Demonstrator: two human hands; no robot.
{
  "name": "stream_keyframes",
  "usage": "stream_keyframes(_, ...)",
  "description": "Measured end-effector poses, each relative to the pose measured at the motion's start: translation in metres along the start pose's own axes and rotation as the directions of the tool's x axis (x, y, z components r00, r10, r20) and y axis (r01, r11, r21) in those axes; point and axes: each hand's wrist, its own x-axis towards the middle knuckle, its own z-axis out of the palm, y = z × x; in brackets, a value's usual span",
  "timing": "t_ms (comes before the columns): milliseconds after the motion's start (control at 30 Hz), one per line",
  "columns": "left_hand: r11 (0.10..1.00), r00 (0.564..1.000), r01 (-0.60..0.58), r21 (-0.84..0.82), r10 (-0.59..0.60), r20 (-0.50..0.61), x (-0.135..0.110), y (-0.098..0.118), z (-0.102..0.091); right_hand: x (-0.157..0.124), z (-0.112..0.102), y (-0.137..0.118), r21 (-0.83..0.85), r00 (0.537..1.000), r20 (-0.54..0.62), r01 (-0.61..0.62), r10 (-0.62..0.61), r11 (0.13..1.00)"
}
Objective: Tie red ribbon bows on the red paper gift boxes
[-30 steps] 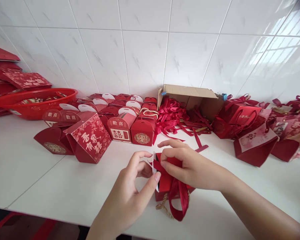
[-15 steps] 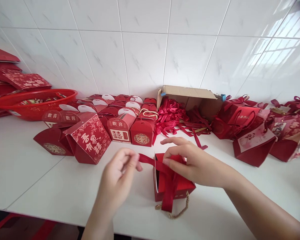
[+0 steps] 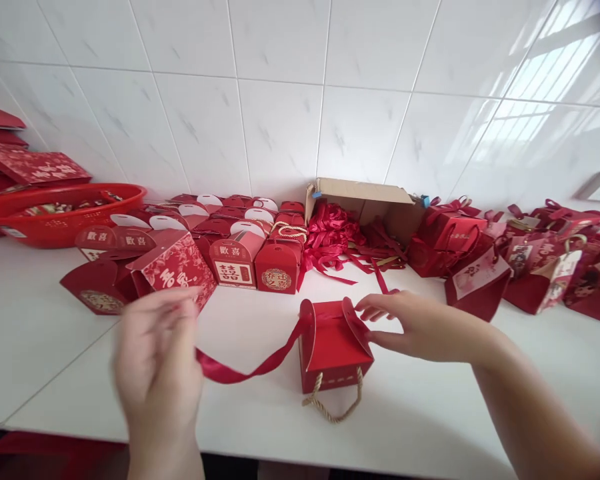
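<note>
A red gift box (image 3: 336, 333) stands on the white table with its two rounded side flaps raised. A twisted gold cord handle (image 3: 336, 419) hangs from its front. Dark red ribbon (image 3: 250, 373) runs from the left flap to my left hand (image 3: 160, 373), whose fingers are closed on its end, slightly blurred. My right hand (image 3: 405, 327) is at the right flap, thumb and fingers apart, the fingertips touching or very close to the flap edge. Whether ribbon shows beyond that flap, under the fingers, I cannot tell.
Several red boxes (image 3: 233, 263) stand in rows behind. A red basket (image 3: 65, 230) is at the left. An overturned cardboard box (image 3: 365, 191) holds a heap of red ribbons (image 3: 333, 233). Ribbon-tied boxes (image 3: 480, 283) fill the right side. The tiled wall (image 3: 280, 133) rises behind.
My left hand has moved left and down, drawing the ribbon out long. The box's flaps now stand raised with ribbon at the left one; my right hand has shifted to the box's right side.
</note>
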Motion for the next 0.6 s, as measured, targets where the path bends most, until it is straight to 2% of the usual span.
stream_keyframes(33, 0.999, 0.997, 0.004, -0.04, 0.0, 0.081, -0.003, 0.012, 0.026, -0.001, 0.005, -0.001, 0.058, 1.0, -0.022, 0.008, -0.007, 0.998)
stream_keyframes(67, 0.998, 0.975, 0.035, -0.061, -0.021, 0.219, -0.006, 0.023, 0.048, -0.002, 0.01, -0.002, 0.122, 0.999, -0.047, 0.016, -0.01, 0.992)
stream_keyframes(100, 0.996, 0.924, 0.075, -0.044, -0.053, 0.379, -0.011, 0.03, 0.066, -0.002, 0.016, -0.002, 0.185, 0.997, -0.07, 0.024, -0.011, 0.983)
stream_keyframes(133, 0.994, 0.85, 0.104, -0.018, -0.079, 0.521, -0.016, 0.035, 0.079, -0.003, 0.021, -0.001, 0.242, 0.996, -0.091, 0.031, -0.009, 0.97)
stream_keyframes(167, 0.993, 0.795, 0.114, -0.007, -0.087, 0.601, -0.021, 0.037, 0.088, -0.003, 0.027, 0.001, 0.291, 0.994, -0.107, 0.038, -0.007, 0.956)
stream_keyframes(200, 0.993, 0.759, 0.114, 0.003, -0.089, 0.645, -0.025, 0.037, 0.092, -0.004, 0.032, 0.003, 0.332, 0.993, -0.121, 0.047, -0.006, 0.942)
stream_keyframes(233, 0.994, 0.748, 0.107, 0.004, -0.083, 0.658, -0.028, 0.035, 0.094, -0.005, 0.036, 0.005, 0.364, 0.992, -0.129, 0.054, -0.007, 0.93)
stream_keyframes(367, 0.998, 0.776, 0.066, 0.02, -0.063, 0.628, -0.03, 0.031, 0.086, -0.012, 0.042, 0.014, 0.48, 0.99, -0.138, 0.064, 0.004, 0.875)
stream_keyframes(500, 0.993, 0.741, -0.032, 0.113, -0.053, 0.67, -0.019, 0.045, 0.08, -0.015, 0.034, 0.014, 0.607, 0.989, -0.147, 0.078, 0.015, 0.791)
stream_keyframes(600, 0.977, 0.736, -0.095, 0.189, -0.059, 0.674, -0.009, 0.057, 0.081, -0.013, 0.027, 0.015, 0.539, 0.971, -0.239, 0.129, 0.004, 0.833)
